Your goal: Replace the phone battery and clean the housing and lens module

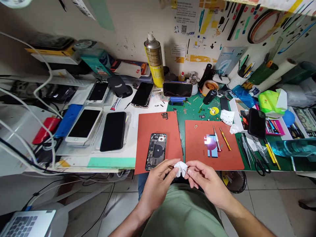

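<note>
In front of my body, at the table's front edge, a small folded white tissue (181, 168) is pinched by my left hand (161, 179). My right hand (203, 176) closes its fingertips on a thin, dark, slender piece that touches the tissue's right side; its kind is too small to make out. Just beyond my left hand lies an opened phone (156, 151) with its inner parts showing, on a red-brown mat (143, 131). A second red-brown mat (234, 158) holds a blue-and-pink reflective piece (211, 144), a silver-and-red screwdriver (217, 138) and a gold screwdriver (225, 139).
To the left lie a black phone (113, 131) and a white phone (84, 123). Another phone (177, 89) rests on a blue stand, near a yellow spray can (155, 61). Scissors (259, 164), tweezers (245, 152) and a blue bottle (295, 148) lie at right. Cables hang at left.
</note>
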`<state>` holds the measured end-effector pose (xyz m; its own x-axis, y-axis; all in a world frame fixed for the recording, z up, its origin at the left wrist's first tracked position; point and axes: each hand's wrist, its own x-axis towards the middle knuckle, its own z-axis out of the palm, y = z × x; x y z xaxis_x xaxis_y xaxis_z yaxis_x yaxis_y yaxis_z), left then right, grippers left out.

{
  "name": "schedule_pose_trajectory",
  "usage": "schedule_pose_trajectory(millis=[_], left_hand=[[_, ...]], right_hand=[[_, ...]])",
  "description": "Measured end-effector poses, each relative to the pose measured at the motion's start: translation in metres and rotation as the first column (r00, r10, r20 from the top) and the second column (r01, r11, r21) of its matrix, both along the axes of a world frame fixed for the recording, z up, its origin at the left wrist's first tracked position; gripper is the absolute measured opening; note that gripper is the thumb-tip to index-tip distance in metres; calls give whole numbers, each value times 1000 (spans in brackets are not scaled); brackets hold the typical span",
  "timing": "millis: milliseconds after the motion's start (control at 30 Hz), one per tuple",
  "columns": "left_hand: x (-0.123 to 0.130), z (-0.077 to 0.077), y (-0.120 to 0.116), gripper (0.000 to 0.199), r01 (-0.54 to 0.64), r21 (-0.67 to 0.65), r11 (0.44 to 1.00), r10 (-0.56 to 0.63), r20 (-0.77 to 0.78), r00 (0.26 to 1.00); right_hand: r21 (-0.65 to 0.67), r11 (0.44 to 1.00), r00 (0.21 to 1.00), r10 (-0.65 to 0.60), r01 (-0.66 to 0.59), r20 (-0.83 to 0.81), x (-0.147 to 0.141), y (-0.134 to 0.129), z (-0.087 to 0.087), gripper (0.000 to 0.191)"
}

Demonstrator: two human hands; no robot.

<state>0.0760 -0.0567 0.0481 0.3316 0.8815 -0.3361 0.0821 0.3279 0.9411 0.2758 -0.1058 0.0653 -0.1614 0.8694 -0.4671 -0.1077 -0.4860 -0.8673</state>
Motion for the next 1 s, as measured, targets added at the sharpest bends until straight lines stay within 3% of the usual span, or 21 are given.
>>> schedule_pose_trajectory(millis=[100,267,400,467,1000], left_hand=[[-4,5,6,33,-76,-39,996,77,15,997],[-9,5,11,31,-153,-140,978,162,59,985],[-10,3,10,32,-160,-226,961,193,133,972],[-11,4,10,34,-149,-233,961,185,142,972],[-13,15,13,37,-31,-190,981,52,108,993]], right_hand=[[-24,999,999,44,-44,10,6,-1,-2,52],[49,996,972,60,-73,226,10,-7,2,45],[233,969,860,-45,-87,508,7,-5,8,45],[282,951,818,-62,-125,572,7,-3,8,44],[243,925,773,77,-291,629,13,7,7,26]])
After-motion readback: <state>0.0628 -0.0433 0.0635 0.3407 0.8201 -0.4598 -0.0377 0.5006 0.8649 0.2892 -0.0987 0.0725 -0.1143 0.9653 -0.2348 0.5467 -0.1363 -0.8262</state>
